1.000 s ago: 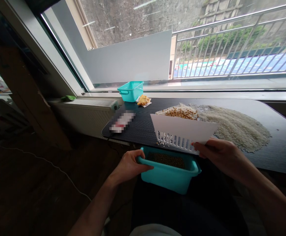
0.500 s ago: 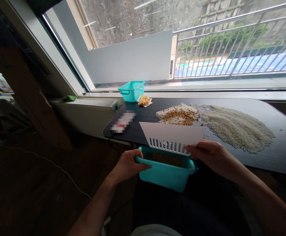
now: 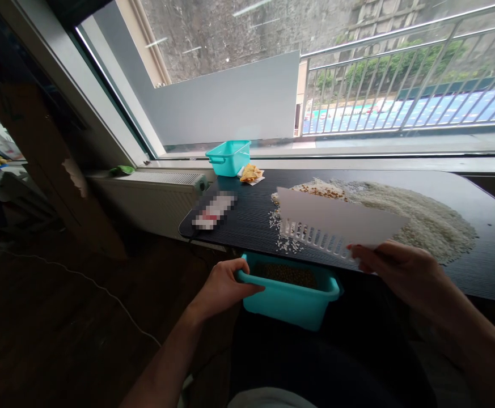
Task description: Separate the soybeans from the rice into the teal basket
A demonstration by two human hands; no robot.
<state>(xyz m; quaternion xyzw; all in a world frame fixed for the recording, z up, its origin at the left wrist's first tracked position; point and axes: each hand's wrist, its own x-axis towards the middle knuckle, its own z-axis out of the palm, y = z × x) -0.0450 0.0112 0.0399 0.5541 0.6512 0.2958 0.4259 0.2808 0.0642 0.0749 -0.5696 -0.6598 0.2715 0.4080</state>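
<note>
My left hand [image 3: 224, 286] grips the left rim of a teal plastic bin [image 3: 292, 300] held just below the table's front edge; brown beans lie inside it. My right hand [image 3: 394, 269] pinches the near edge of a white slotted scoop [image 3: 336, 224], which stands tilted on the black table [image 3: 485, 266]. The scoop hides part of a heap of yellow-brown beans [image 3: 326, 192] mixed with rice. A small scatter of rice grains [image 3: 287, 245] lies on the table under the scoop's left end. A broad pile of white rice [image 3: 430, 218] spreads to the right.
A second teal bin [image 3: 229, 156] stands at the table's far left corner, with a yellow wrapper [image 3: 250, 173] beside it. A blurred flat object [image 3: 214, 209] lies left of the scoop. A white radiator [image 3: 149, 195] and a window with railing run behind.
My right hand has carried the scoop from over the teal bin back up and to the right onto the table, covering part of the bean heap. My left hand has kept its hold.
</note>
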